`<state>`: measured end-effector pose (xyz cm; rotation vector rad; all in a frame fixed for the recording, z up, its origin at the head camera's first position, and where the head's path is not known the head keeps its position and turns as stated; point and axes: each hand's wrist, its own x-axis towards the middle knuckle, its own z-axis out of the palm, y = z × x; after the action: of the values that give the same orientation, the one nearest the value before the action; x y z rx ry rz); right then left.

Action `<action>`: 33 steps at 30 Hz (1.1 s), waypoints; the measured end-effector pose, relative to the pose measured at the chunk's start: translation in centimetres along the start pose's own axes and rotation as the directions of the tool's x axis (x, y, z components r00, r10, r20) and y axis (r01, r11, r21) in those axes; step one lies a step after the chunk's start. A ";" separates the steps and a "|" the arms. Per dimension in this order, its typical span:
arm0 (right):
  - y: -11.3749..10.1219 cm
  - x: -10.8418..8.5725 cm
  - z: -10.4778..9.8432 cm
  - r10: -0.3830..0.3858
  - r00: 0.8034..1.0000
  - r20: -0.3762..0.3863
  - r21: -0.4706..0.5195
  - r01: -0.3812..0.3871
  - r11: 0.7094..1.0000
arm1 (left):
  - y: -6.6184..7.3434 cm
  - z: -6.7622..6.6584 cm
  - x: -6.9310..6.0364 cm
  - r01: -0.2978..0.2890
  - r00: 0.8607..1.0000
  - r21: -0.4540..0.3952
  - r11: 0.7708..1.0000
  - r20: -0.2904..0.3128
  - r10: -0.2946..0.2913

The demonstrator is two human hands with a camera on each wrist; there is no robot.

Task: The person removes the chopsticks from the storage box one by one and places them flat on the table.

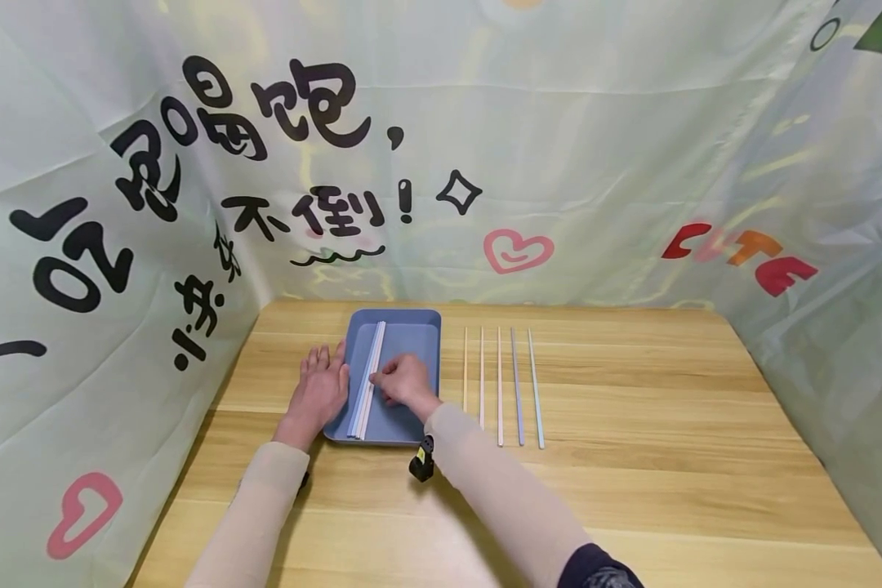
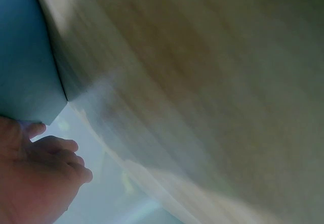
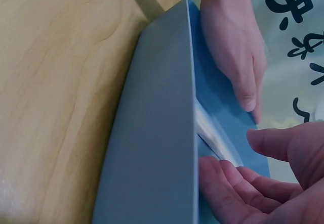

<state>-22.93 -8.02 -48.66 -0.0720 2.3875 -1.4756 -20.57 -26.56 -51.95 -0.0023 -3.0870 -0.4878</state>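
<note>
A blue rectangular tray (image 1: 400, 425) sits on the wooden table (image 1: 654, 457). Inside it, left of its middle, lies a bunch of chopsticks (image 1: 363, 400). Some are white and some are blue. They lie close together and lean a little. I cannot count them all.

The left hand (image 1: 321, 392) is at the tray's left side and touches it. Its fingers look spread and mostly straight, and they are not wrapped around anything. The right hand (image 1: 404, 380) reaches over the tray's right side, with its fingers bent down at the bunch. The right wrist view shows the thumb standing apart from the fingers. The tray's wall hides part of the fingers, so I cannot tell if they hold a chopstick.

To the right of the tray, five chopsticks lie side by side with gaps between them. Going away from the tray, they are a yellow chopstick (image 1: 465, 367), a pale pink chopstick (image 1: 482, 376), a pink chopstick (image 1: 499, 384), a purple-blue chopstick (image 1: 517, 384) and a light blue chopstick (image 1: 535, 388).

I think the work is part way along. The five chopsticks beside the tray look neatly set out, and the bunch inside the tray looks not yet sorted.
</note>
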 end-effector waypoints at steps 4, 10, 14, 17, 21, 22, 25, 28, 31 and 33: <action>0.2 0.4 0.4 0.020 1.000 -0.006 -0.003 -0.020 1.000 | 0.0 0.0 -0.1 0.001 1.000 0.000 1.000 0.001 -0.001; 0.3 1.0 0.8 0.055 0.998 -0.021 -0.015 -0.055 0.998 | 0.1 -0.2 -0.2 -0.006 1.000 0.008 1.000 0.002 0.006; 0.5 1.2 1.0 0.059 0.998 -0.034 -0.018 -0.060 0.998 | 0.1 -0.2 -0.2 -0.014 1.000 0.015 1.000 -0.002 0.015; 0.7 1.2 1.1 0.055 0.998 -0.043 -0.014 -0.056 0.998 | 0.1 -0.2 -0.2 -0.017 1.000 0.017 1.000 -0.003 0.017; 0.7 1.2 1.2 0.048 0.997 -0.053 -0.018 -0.049 0.999 | 0.1 -0.1 -0.2 -0.010 1.000 0.016 1.000 0.007 0.010; 0.7 1.1 1.3 0.044 0.997 -0.056 -0.025 -0.045 0.999 | 0.1 -0.1 -0.2 -0.010 1.000 0.016 1.000 0.008 0.010; 0.7 1.1 1.4 0.025 0.997 -0.067 -0.048 -0.028 0.998 | 0.1 -0.1 -0.2 -0.013 1.000 0.014 1.000 0.001 0.013; 0.7 1.1 1.4 0.005 0.997 -0.076 -0.063 -0.010 0.998 | 0.2 -0.2 -0.2 -0.017 1.000 0.019 1.000 -0.010 0.018; 0.8 1.0 1.5 -0.012 0.996 -0.083 -0.070 0.006 0.998 | 0.2 -0.2 -0.2 -0.016 1.000 0.024 1.000 -0.004 0.016; 0.8 1.0 1.5 -0.012 0.997 -0.081 -0.064 0.007 0.998 | 0.2 -0.2 -0.2 -0.013 1.000 0.026 1.000 0.000 0.013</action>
<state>-23.30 -9.16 -50.25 -0.0387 2.5029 -1.4324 -20.40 -26.40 -51.69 -0.0219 -3.0909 -0.4467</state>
